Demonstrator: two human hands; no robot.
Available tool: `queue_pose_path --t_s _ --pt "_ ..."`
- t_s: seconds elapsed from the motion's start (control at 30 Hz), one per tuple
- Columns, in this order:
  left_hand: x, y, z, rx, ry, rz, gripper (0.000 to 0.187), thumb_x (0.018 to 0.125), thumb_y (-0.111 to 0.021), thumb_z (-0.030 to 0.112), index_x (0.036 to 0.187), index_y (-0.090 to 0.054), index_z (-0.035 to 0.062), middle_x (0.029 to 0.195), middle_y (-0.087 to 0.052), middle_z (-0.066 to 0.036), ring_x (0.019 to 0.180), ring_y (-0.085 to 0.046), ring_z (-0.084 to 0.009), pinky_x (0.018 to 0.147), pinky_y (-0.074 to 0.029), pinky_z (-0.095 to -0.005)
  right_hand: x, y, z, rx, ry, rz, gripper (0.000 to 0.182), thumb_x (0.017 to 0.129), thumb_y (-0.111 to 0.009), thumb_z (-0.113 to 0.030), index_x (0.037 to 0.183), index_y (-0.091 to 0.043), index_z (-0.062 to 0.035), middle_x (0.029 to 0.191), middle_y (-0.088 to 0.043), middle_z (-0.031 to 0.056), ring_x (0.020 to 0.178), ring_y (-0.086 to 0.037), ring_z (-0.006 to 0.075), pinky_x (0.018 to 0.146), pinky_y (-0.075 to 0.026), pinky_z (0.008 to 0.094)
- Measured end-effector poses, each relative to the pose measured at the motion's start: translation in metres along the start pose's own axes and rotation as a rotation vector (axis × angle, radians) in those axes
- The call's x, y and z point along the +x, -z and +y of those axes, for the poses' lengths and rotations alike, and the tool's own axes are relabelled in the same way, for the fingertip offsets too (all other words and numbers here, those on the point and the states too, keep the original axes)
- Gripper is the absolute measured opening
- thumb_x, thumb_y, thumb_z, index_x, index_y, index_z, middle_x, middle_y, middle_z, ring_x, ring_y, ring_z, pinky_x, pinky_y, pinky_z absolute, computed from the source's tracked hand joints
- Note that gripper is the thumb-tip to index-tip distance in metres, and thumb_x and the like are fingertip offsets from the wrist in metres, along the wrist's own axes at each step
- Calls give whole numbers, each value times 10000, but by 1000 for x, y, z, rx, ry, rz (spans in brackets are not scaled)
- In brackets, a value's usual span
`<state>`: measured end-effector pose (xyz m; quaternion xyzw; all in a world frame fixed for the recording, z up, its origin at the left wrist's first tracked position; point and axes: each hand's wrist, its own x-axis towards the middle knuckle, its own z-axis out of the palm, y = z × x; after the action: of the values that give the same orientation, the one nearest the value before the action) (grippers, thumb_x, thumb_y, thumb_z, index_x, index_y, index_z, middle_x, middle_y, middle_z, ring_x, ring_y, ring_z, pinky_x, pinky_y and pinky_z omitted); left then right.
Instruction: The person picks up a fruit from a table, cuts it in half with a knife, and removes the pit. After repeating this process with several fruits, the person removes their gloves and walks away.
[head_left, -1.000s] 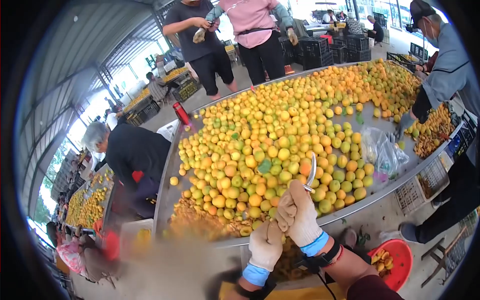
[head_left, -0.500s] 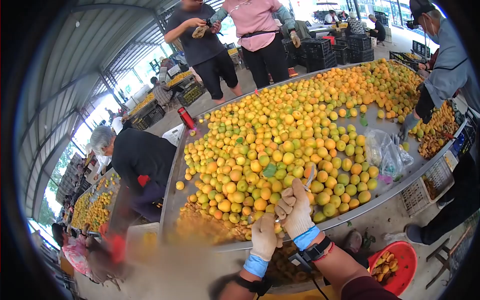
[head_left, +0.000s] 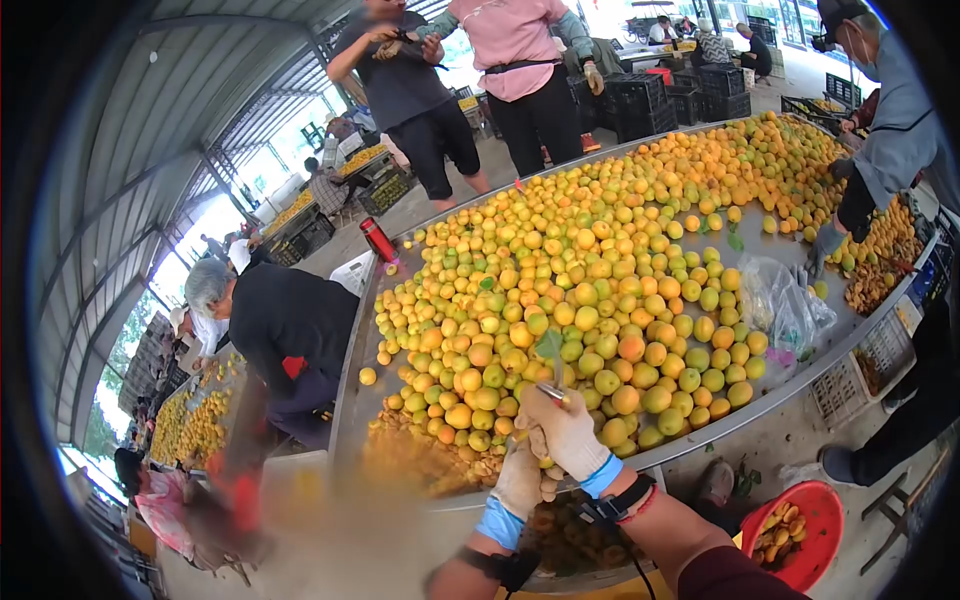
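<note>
My right hand [head_left: 568, 436], in a pale work glove, is closed around a small knife [head_left: 551, 393] whose metal part shows above the fingers. Right beside it, touching, my left hand [head_left: 518, 482] is gloved too, its fingers curled inward; whatever lies in them is hidden. Both hands are over the near edge of a metal table, in front of a broad heap of yellow-orange apricots [head_left: 560, 270]. A green leaf [head_left: 549, 344] lies on the fruit just beyond the knife. Split, browner fruit pieces [head_left: 420, 455] lie left of my hands, partly blurred.
A clear plastic bag [head_left: 775, 300] lies on the table at right. Below stands a red basin [head_left: 815, 540] with fruit pieces. A red flask [head_left: 377, 240] is at the far left corner. A co-worker [head_left: 900, 150] reaches in from the right; another person [head_left: 285, 320] sits at left.
My hands have drawn closer together. The right hand has moved left and slightly down, bringing the knife from over the apricots to just above the left hand. The view has shifted slightly.
</note>
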<state>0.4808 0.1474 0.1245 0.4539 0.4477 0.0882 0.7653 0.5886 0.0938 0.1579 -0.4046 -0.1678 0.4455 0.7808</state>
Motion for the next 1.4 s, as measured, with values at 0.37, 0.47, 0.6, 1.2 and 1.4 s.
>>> queue_pose_path --t_s 0.37,0.47,0.6,1.2,1.4 --pt "41 11 -10 -312 163 -201 416 1078 -463 484 897 -601 136 696 -619 -29 430 -486 -139 350 -300 -288 38 31 20 612 -8 18 443 1059 -589 -375 699 -556 -120 529 -415 -19 385 -344 126 388 -310 310" --pt "53 3 -11 -100 -248 104 333 1072 -512 431 971 -615 131 697 -604 -19 444 -508 -141 371 -384 -286 36 28 17 568 -6 40 416 1036 -631 -376 719 -592 -109 523 -445 -18 388 -387 129 384 -331 305" --pt "51 12 17 18 -424 152 340 1030 -637 231 1268 -602 -8 901 -673 -46 708 -672 -178 569 -579 -328 36 33 11 72 113 195 367 1003 -687 -355 793 -602 -65 601 -562 2 431 -455 95 405 -358 275" --pt "19 21 -4 -352 -565 -77 395 1078 -530 281 1364 -535 8 1247 -639 -121 1170 -637 -317 958 -540 -449 10 47 25 -937 346 112 344 933 -713 -365 1028 -653 -40 903 -708 208 837 -708 377 715 -548 426" --pt "-17 23 -5 -272 -583 -84 438 1065 -551 293 1380 -525 -9 1309 -618 -195 1118 -668 -348 947 -574 -514 26 81 24 -868 411 123 296 937 -691 -320 1047 -657 -47 890 -690 242 889 -688 427 764 -548 447"
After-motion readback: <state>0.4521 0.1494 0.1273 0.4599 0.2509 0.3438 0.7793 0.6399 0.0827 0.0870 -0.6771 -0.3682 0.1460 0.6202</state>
